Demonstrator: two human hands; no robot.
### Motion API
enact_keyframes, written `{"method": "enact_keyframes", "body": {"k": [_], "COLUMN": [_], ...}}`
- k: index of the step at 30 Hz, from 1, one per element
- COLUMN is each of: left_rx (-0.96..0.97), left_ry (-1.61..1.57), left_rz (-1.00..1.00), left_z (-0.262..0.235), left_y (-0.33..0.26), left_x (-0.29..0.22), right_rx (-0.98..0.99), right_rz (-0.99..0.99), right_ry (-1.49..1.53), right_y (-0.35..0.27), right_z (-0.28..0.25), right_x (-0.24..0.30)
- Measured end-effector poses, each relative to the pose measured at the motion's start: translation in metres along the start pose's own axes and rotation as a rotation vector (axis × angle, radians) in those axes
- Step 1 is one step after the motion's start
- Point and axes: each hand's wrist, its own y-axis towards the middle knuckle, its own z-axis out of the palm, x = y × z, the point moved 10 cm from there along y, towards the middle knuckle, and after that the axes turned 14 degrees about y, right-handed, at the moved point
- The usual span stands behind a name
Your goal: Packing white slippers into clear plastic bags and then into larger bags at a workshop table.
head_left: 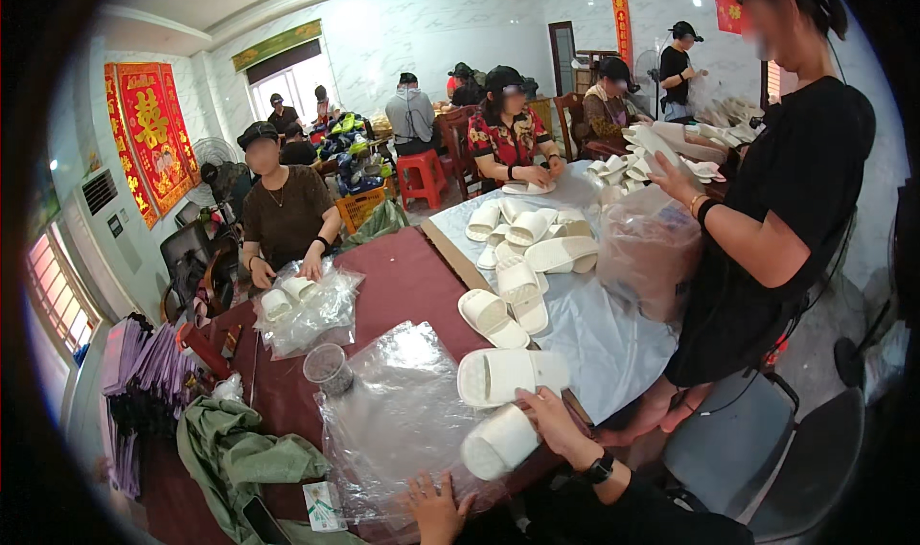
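My right hand [550, 420], with a black watch on its wrist, grips a white slipper [499, 442] by its heel end, over a clear plastic bag [393, 420] spread on the dark red table [402, 277]. My left hand [436, 507] lies flat on the bag's near edge, fingers spread. A second white slipper [508, 374] rests just beyond the right hand, at the seam with the grey table cover.
Several white slippers [522, 248] are piled on the grey table cover [604, 334]. A person in black stands at right by a filled plastic bag [647, 248]. Another person opposite handles slippers in a bag [307, 306]. A small cup [329, 367], green cloth [240, 449], purple sheets at left.
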Motion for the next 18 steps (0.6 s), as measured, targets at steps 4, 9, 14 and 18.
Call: {"method": "enact_keyframes", "body": {"k": [4,9,14,18], "left_rx": [-0.183,-0.288,-0.287,-0.353], "left_ry": [0.035,0.077,0.116,0.098], "left_rz": [0.066,0.036,0.103,0.075], "left_z": [0.001,-0.008,-0.009,0.001], "left_y": [-0.001,-0.008,-0.008,-0.003], "left_x": [-0.009,0.001,-0.007,-0.005], "right_rx": [0.238,0.339,0.154,0.122], "right_rz": [0.058,-0.075,-0.519,-0.484], "right_ry": [-0.022,-0.823,-1.026,-1.233], "right_y": [0.006,-0.002,0.001,0.008], "right_z": [0.019,0.032,0.024,0.044], "right_x": [-0.039,-0.039,-0.013,-0.007]}}
